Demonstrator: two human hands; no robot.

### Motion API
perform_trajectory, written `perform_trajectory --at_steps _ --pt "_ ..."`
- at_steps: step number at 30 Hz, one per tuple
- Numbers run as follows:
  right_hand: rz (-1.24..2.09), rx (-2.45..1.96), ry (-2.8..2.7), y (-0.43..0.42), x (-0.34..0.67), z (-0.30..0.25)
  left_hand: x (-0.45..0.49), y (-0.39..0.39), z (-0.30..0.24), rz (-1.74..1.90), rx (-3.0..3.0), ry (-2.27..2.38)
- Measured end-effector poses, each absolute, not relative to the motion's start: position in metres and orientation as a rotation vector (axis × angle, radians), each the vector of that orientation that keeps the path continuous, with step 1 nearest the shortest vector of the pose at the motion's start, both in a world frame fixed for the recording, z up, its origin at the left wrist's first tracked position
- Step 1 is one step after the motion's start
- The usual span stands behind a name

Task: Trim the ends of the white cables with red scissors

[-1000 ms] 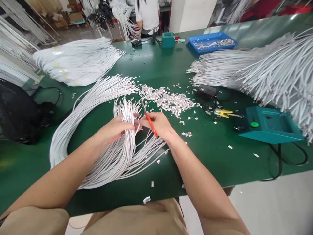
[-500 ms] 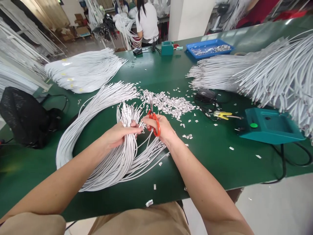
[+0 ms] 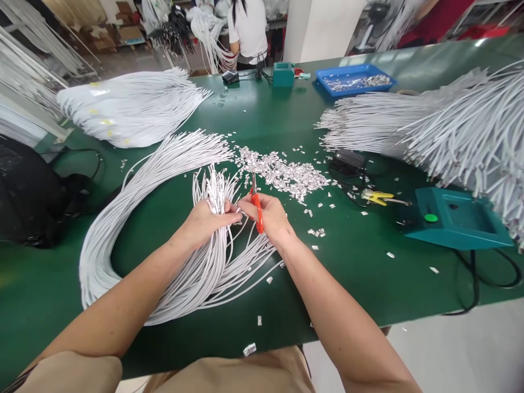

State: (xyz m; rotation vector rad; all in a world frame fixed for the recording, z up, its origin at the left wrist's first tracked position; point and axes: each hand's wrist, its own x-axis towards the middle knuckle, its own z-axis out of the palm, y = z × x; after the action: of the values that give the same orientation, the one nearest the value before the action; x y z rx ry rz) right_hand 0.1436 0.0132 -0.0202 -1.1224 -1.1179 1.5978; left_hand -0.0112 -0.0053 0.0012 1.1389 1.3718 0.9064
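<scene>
My left hand is closed around a bundle of white cables, whose silvery-wrapped ends stick up above the fingers. Red-handled scissors sit in my right hand, blades pointing away from me. The thumb and fingertips of that hand pinch close beside the left fingertips, at the cable ends; what lies between them is too small to make out. The held cables join a long curved bundle lying on the table. Just beyond the hands spreads a heap of small silvery foil scraps.
On the green table stand a teal device, yellow-handled pliers and a blue tray of small parts. More white cable bundles lie at the left and right. A black bag rests at left. A person works behind.
The view has shifted slightly. In my right hand the scissors have turned a little, their handles now seen more edge-on. Both hands stay together at the cable ends.
</scene>
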Motion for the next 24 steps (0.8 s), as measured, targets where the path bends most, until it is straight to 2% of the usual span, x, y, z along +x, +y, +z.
perform_trajectory --at_steps 6,13,24 --pt "1.554 -1.192 -1.329 0.013 0.149 -0.014 -0.027 0.001 -0.002 0.824 1.129 1.247" --pt "1.005 -1.475 -1.937 0.015 0.153 -0.023 -0.033 -0.002 -0.005 0.960 1.095 1.318" --pt "0.889 -1.565 -2.134 0.016 0.158 -0.016 -0.029 -0.005 -0.005 1.001 1.152 1.400"
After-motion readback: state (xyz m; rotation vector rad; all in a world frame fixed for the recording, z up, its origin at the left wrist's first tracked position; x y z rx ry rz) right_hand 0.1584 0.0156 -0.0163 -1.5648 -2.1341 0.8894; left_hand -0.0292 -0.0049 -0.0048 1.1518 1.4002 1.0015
